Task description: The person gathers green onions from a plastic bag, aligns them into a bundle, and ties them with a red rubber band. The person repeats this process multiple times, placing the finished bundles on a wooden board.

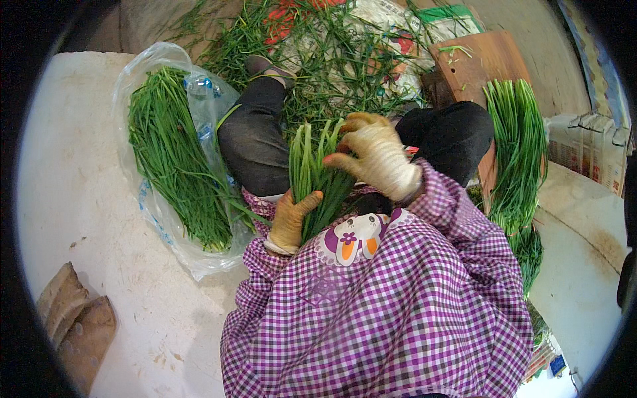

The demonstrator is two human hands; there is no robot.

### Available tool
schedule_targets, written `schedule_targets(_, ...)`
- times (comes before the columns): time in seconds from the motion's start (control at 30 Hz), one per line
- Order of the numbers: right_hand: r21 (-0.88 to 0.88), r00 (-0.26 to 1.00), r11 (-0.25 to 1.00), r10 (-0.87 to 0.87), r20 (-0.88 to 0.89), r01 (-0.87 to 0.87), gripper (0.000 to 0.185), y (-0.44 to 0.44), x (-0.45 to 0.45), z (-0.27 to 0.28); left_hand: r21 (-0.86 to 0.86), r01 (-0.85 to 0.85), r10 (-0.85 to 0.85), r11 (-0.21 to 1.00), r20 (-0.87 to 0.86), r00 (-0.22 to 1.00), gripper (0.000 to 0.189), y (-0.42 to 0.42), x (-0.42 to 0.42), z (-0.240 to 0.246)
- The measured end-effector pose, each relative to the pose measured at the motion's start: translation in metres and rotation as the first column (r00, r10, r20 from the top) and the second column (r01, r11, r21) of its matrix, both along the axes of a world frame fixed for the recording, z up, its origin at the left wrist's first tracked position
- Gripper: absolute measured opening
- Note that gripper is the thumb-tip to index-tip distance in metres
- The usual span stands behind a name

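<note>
A bunch of green garlic chives point(318, 199) stands upright over my lap, pale stem ends up. Gloved in yellowish fabric, my left hand point(292, 219) grips it low down, thumb across the front. My right hand point(375, 151), in a similar glove and slightly blurred, is at the pale ends on the right side of the bunch. Its fingers are curved and spread; whether they pinch any stems I cannot tell. The lower leaves run down against my purple checked smock point(378, 308).
On my left a large heap of chives point(174, 154) lies in a clear plastic bag point(199, 263). To the right, chive bundles point(515, 129) rest by a wooden board point(490, 59). Loose trimmings point(328, 64) cover printed sacks point(378, 20) ahead. Brown cardboard point(84, 328) lies at lower left.
</note>
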State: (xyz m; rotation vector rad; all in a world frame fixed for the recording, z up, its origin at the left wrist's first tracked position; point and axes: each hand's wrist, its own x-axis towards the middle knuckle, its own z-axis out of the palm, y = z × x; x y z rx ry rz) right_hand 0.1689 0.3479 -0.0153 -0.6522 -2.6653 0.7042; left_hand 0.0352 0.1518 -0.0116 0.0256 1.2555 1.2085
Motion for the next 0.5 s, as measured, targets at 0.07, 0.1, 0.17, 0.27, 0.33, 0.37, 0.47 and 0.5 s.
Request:
schedule_targets(0.07,-0.194,0.996,0.98,-0.055,-0.063,0.042,0.027,-0.017,-0.009,-0.017,0.007,0.016,-0.016,1.0,-0.059,0.998,0.044,0.0,0.002,0.0)
schedule_targets(0.1,-0.36,0.981,0.93,-0.134,-0.142,0.075,0.025,-0.024,-0.011,-0.029,0.007,-0.048,0.048,0.999,0.0,0.999,0.044,0.0,0.002,0.0)
schedule_targets(0.17,-0.51,0.958,0.853,-0.227,-0.178,0.107,0.019,-0.029,-0.008,-0.053,0.021,-0.157,0.152,0.987,0.148,0.977,0.045,0.0,0.002,0.0)
schedule_targets(0.27,-0.107,0.978,0.991,-0.103,-0.181,0.085,0.018,-0.004,0.003,-0.068,-0.006,-0.046,0.046,0.999,-0.077,0.996,0.047,0.001,0.001,-0.001)
schedule_targets(0.33,0.065,0.966,0.969,-0.231,-0.12,0.24,0.014,0.04,0.005,-0.062,0.008,-0.057,0.057,0.998,0.0,0.998,0.049,0.002,0.002,-0.002)
schedule_targets(0.37,0.013,0.925,0.926,-0.376,-0.048,0.377,0.013,0.067,0.005,-0.054,0.01,-0.058,0.058,0.998,0.037,0.998,0.05,0.002,0.002,-0.003)
schedule_targets(0.47,0.096,0.759,0.766,-0.643,0.104,0.635,0.02,0.136,0.016,-0.018,0.002,-0.085,0.085,0.996,0.102,0.991,0.05,0.002,0.004,-0.003)
schedule_targets(0.5,0.224,0.821,0.804,-0.57,0.022,0.552,0.029,0.14,0.019,-0.009,0.016,-0.095,0.092,0.995,0.129,0.987,0.05,0.002,0.004,-0.004)
